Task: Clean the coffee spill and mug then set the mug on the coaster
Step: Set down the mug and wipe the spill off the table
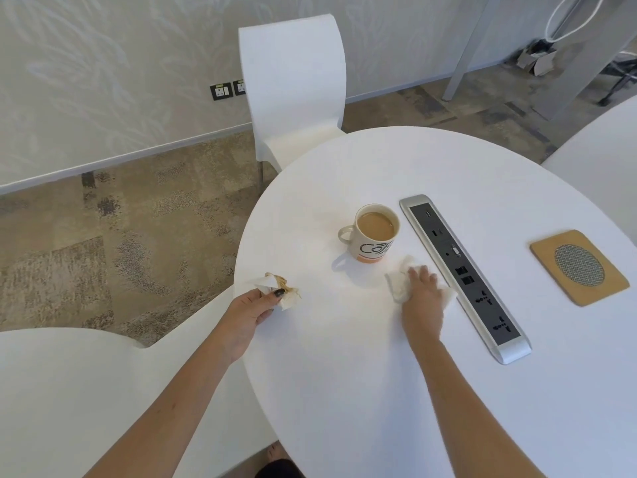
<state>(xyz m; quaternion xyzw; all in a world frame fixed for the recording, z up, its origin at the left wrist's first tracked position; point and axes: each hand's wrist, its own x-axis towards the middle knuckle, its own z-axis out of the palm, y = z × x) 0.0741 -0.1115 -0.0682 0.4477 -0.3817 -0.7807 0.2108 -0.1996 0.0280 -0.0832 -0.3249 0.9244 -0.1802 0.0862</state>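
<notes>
Two bare forearms reached out over the round white table (344, 391). The left hand (251, 310) sat at the table's near left edge, its fingers curled closed around one crumpled white tissue stained brown with coffee (281, 289), pinched between thumb and fingers and held just above or at the table rim. The right hand (422, 293) lay flat, palm down and fingers spread, pressing one clean-looking white tissue (398, 284) against the tabletop; it was not curled around it, only bearing down on it. That made two tissues in all, one per hand.

Just beyond the right hand stood one cream ceramic mug (374, 236) with black lettering and an orange band at its base, upright on the table, its handle pointing left, nearly full of milky coffee. The pressed tissue lay close to the mug's base on the near right side. Right beside the hand and mug ran one long silver and black power socket strip (462, 274) set into the tabletop. Well apart to the right lay one square cork coaster with a round mesh centre (579, 267), bare, the mug not on it.

Farther off, one white moulded chair (293, 88) stood at the table's far edge, on patterned brown carpet (103, 236).
</notes>
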